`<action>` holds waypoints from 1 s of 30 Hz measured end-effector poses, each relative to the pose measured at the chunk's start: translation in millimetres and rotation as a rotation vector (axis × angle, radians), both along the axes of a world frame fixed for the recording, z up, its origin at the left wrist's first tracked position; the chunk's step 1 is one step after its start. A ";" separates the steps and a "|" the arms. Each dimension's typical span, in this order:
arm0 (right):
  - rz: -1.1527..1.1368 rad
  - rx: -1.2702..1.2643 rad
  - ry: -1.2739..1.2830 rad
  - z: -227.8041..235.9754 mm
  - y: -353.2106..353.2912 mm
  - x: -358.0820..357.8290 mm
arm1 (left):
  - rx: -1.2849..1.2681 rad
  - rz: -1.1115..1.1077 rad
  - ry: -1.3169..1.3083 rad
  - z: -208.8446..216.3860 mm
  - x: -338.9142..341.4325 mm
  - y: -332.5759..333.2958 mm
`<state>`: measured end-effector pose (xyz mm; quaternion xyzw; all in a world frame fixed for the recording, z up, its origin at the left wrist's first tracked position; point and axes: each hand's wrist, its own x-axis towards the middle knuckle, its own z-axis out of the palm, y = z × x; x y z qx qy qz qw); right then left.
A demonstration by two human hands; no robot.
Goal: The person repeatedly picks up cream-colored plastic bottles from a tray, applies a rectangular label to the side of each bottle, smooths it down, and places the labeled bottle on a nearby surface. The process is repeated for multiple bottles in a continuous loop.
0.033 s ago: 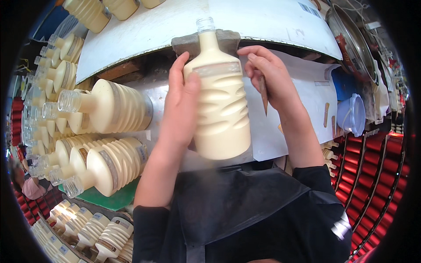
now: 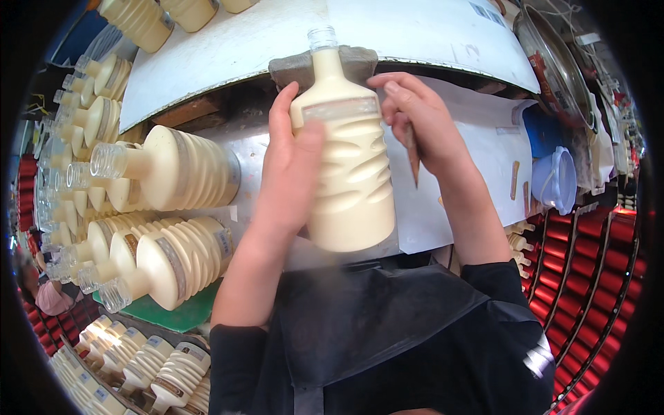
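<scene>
A cream-coloured bottle (image 2: pixel 350 214) with a wavy ribbed body, a clear glass mouth and a pale band across its shoulder lies in front of me, its neck pointing away. Under the neck is a grey, clay-like rest (image 2: pixel 292 69). My left hand (image 2: pixel 292 166), slightly blurred, grips the bottle's left side, with the thumb over the front and the fingers along the edge. Between the curled fingers of my right hand (image 2: pixel 423 117) is a thin brown pointed stick (image 2: pixel 413 158), tip downward. The right index finger reaches to the bottle's right shoulder.
Similar cream bottles (image 2: pixel 187 266) are stacked at the left, several more in a crate (image 2: pixel 180 373) below. A white board (image 2: pixel 429 34) spans the far side. White paper (image 2: pixel 477 200), brown sticks (image 2: pixel 514 181) and a lilac bucket (image 2: pixel 555 181) are at the right, beside red racks (image 2: pixel 588 270).
My left thumb has slid slightly right across the bottle's front. My right hand has shifted a little left, closer to the shoulder, and the stick has tilted slightly. The bottle has barely moved.
</scene>
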<state>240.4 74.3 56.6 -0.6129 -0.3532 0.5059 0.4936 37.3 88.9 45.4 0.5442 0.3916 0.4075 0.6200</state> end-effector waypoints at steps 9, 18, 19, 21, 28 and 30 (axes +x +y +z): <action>0.164 0.123 0.037 0.0 -11.3 -4.0 | -0.078 0.042 -0.185 -5.5 6.0 5.3; 0.120 0.166 0.007 -8.4 -8.9 -13.0 | -0.035 0.064 -0.091 -2.8 9.4 10.4; 0.121 0.165 -0.001 -8.5 -9.1 -12.2 | -0.029 0.062 -0.086 -3.0 9.7 10.2; 0.117 0.159 0.004 -8.4 -9.7 -11.2 | -0.028 0.071 -0.068 -3.5 9.9 10.0; 0.107 0.160 0.010 -8.0 -9.3 -15.1 | -0.011 0.059 -0.073 -5.6 10.7 9.8; 0.104 0.200 0.029 -7.1 -9.0 -14.0 | -0.008 0.049 -0.082 -6.7 10.9 9.3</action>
